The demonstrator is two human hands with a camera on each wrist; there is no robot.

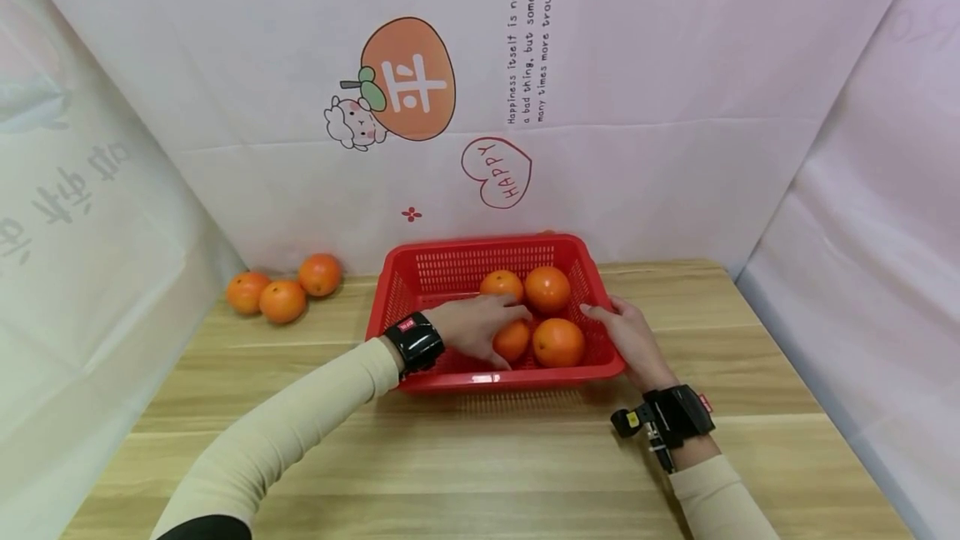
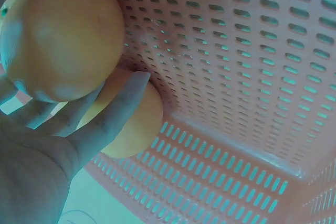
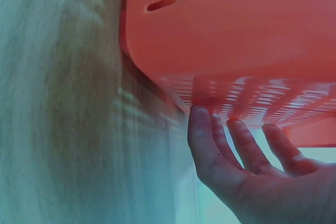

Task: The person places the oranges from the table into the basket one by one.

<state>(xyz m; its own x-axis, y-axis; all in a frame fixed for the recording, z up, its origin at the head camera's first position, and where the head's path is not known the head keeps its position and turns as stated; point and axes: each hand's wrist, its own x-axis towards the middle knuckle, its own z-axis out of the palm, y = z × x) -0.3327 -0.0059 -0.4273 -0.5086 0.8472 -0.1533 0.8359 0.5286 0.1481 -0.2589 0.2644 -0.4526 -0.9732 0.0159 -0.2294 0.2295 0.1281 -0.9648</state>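
Note:
A red plastic basket (image 1: 480, 379) with slotted walls stands at the back of the wooden table. My left hand (image 1: 471, 325) reaches inside it, thumb and fingers curved around an orange (image 1: 512, 342) that the hand partly covers. Up close in the left wrist view, that orange (image 2: 63, 35) rests against the fingers, with another orange (image 2: 137, 119) behind them. Three other oranges show in the basket's right half, among them a front one (image 1: 558, 342) and a back one (image 1: 547, 289). My right hand (image 1: 632, 338) grips the basket's right side, thumb over the rim and fingers against the outer wall (image 3: 231, 40).
Three oranges (image 1: 282, 301) sit together at the table's back left corner. A sliver of something orange peeks over the basket's back rim. White printed sheets (image 1: 637, 173) hang behind the table and along both sides. The wooden tabletop (image 1: 480, 465) stretches in front of the basket.

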